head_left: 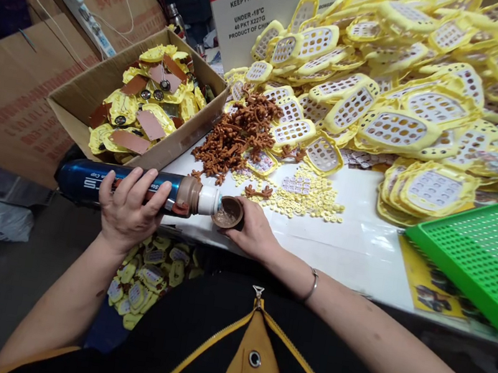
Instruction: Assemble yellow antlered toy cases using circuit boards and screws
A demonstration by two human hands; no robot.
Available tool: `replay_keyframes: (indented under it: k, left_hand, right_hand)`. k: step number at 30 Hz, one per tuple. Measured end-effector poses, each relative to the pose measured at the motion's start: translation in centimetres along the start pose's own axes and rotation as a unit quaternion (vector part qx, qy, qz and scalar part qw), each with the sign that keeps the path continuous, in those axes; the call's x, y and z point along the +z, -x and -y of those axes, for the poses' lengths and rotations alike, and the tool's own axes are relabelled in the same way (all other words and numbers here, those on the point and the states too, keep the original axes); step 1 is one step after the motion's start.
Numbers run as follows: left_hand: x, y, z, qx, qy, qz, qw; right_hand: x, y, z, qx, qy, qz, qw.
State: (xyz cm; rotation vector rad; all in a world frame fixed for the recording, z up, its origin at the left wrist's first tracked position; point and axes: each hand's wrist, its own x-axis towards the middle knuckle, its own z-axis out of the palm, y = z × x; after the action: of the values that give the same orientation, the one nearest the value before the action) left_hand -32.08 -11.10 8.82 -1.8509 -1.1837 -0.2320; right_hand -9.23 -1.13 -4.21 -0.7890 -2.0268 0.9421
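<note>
One blue vacuum flask [77, 178], marked "Cup" in white, is level at the white table's [356, 228] near edge, the left hand [132, 209] wrapped around it — its neck at the mouth of one brown cup [231, 212], pinched in the right hand [252, 228]. Behind stands one carton [257, 14] printed "KEEP FROZEN", "40 PKT X227G".

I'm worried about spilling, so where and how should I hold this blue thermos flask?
Take the thermos flask around its barrel, probably from the near side, where the left hand holds it: it lies sideways, long and round, its white neck facing the brown cup.
</note>
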Motion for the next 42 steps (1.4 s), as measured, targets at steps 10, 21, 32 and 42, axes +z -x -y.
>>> replay_keyframes:
  k: [10, 21, 32, 42]
  left_hand:
    - [0.0, -0.3, -0.1, 0.011, -0.011, -0.004, 1.000]
    - [0.0, -0.5, 0.0, 0.030, -0.037, -0.007, 0.999]
    - [0.1, 0.0, 0.4, 0.017, -0.023, -0.018, 0.999]
    - [0.8, 1.1, 0.5, -0.055, 0.071, 0.026, 0.996]
  right_hand:
    - [-0.1, -0.1, 0.3, 0.008, 0.002, 0.001, 1.000]
    - [-0.1, -0.1, 0.2, 0.008, 0.007, 0.011, 1.000]
    - [-0.2, 0.0, 0.3, 0.009, 0.003, 0.005, 1.000]
    - [-0.4, -0.1, 0.7, 0.010, -0.005, 0.007, 1.000]
